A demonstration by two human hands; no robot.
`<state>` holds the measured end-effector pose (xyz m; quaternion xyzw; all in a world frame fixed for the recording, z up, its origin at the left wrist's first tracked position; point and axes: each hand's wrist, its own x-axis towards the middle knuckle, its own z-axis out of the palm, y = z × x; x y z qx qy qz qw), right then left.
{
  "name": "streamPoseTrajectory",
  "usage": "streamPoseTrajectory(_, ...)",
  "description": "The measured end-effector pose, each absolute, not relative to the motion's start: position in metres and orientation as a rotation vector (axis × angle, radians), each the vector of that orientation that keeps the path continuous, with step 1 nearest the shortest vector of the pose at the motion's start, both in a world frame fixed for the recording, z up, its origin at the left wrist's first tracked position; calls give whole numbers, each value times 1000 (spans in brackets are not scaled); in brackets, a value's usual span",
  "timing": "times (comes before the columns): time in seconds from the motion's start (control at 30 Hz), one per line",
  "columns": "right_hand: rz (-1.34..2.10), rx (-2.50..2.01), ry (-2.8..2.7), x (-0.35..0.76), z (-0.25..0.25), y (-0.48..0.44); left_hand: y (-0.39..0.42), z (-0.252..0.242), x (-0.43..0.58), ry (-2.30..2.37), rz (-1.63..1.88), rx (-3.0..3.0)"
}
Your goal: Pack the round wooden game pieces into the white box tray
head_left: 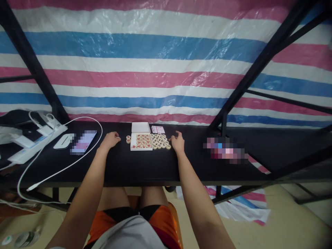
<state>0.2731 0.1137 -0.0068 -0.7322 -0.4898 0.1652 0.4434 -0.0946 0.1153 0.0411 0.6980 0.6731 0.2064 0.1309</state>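
Note:
A white box (141,141) of round chess pieces with red marks lies on the black table (145,166). Its white lid (140,127) sits just behind it. Several loose pale pieces (160,141) lie in a cluster right of the box. Two stacked pieces (128,139) sit left of it. My left hand (111,139) rests on the table left of those two, fingers curled with a small piece at the fingertips. My right hand (177,141) rests at the right edge of the loose cluster, fingers bent and touching the pieces.
A phone (83,141), a white mouse (63,141), a power strip (33,145) and white cables (62,166) lie at the left. A small printed card (157,129) lies behind the pieces. Black frame bars (249,83) rise at both sides. A striped tarp (155,69) hangs behind.

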Motion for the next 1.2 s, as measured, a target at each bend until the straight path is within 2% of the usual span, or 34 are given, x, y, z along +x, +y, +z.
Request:
streamPoseTrajectory(0.13, 414, -1826, -1240, 273, -7, 114, 110, 46, -95, 1766, 501, 2014)
streamPoseTrajectory(0.33, 396, -1837, -1273, 274, -9, 115, 108, 39, -84, 1504, 529, 2010)
streamPoseTrajectory(0.67, 383, -1840, -1283, 273, -9, 115, 111, 37, -82, 1513, 634, 2028)
streamPoseTrajectory(0.87, 395, -1831, -1286, 273, -8, 114, 107, 41, -82, 1281, 380, 1945)
streamPoseTrajectory(1.2, 410, -1831, -1280, 273, -8, 115, 111, 34, -77, 1340, 512, 2030)
